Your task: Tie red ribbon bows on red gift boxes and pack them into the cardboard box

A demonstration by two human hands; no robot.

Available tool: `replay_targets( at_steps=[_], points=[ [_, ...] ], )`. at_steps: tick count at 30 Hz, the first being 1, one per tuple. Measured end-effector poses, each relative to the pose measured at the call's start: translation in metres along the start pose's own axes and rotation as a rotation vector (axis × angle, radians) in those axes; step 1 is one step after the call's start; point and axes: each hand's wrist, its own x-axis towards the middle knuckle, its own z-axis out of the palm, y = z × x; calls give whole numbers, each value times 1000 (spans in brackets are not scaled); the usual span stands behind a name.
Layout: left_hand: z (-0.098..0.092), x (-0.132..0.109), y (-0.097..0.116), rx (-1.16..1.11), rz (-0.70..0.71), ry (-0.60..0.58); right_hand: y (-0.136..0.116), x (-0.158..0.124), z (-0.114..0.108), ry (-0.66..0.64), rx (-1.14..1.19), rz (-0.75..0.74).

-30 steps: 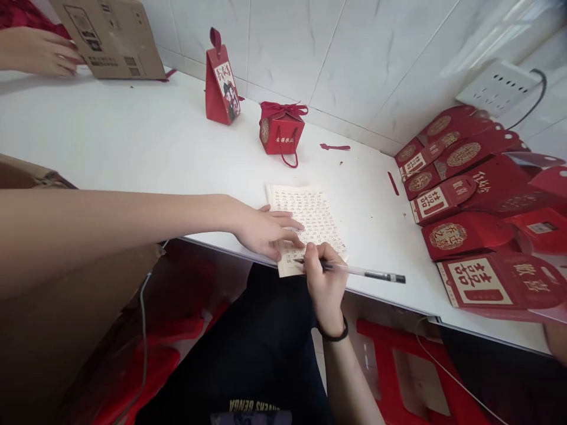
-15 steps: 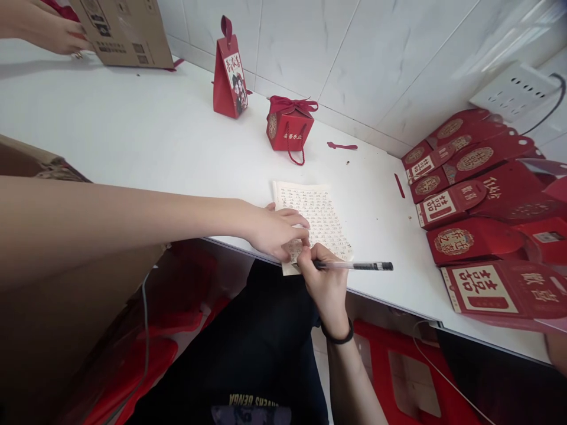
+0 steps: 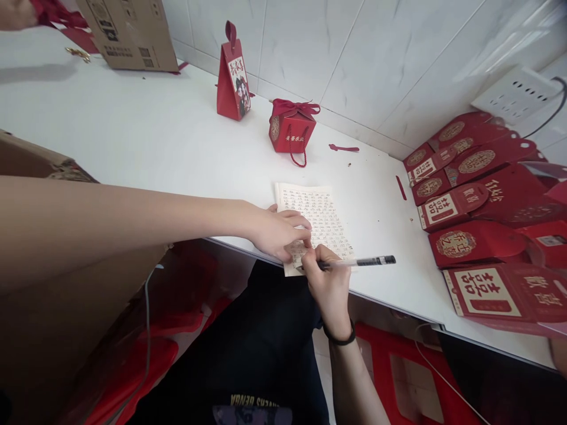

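A sheet or pad of paper (image 3: 319,209) lies at the table's front edge, covered in rows of small handwriting. My left hand (image 3: 280,232) rests on its left side with the fingers spread. My right hand (image 3: 330,283) grips a black pen (image 3: 365,261), whose tip is at the paper's lower left corner. Behind the paper stands a small red gift box (image 3: 292,131) with a bow and a cord handle. Farther back and left is a tall red gift box (image 3: 233,82) with a loop on top.
Several red gift boxes (image 3: 482,236) are lined up at the right, below a white power strip (image 3: 514,88). A cardboard box (image 3: 135,35) stands at the back left; a person's hand (image 3: 18,15) is near red ribbon (image 3: 59,15). Red stools (image 3: 416,383) are under the white table (image 3: 177,141).
The other person's hand at the back left has pulled away from the cardboard box, leaving a gold-coloured item in view. My right hand and the pen have shifted slightly right.
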Motion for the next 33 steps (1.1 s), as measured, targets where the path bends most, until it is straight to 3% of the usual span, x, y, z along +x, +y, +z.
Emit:
replay_targets(
  at_steps=[8, 12, 16, 20, 23, 25, 30, 33],
  points=[
    [0, 0, 0, -2, 6, -3, 3, 0, 1, 29, -21, -47],
    [3, 1, -4, -5, 36, 33, 6, -1, -1, 89, 109, 70],
    [6, -2, -5, 33, 76, 84, 17, 3, -17, 147, 314, 199],
    [6, -5, -6, 53, 114, 119, 35, 30, -43, 94, 118, 38],
    [-5, -6, -18, 34, 58, 159, 46, 64, -58, 76, -102, -93],
    [-17, -9, -34, 12, -29, 280, 51, 87, -65, -15, -225, -190],
    [-45, -26, -89, -180, -257, 786, 89, 122, -71, -84, -446, -347],
    [-51, -28, -118, -298, -369, 921, 120, 131, -70, -106, -556, -367]
  ],
)
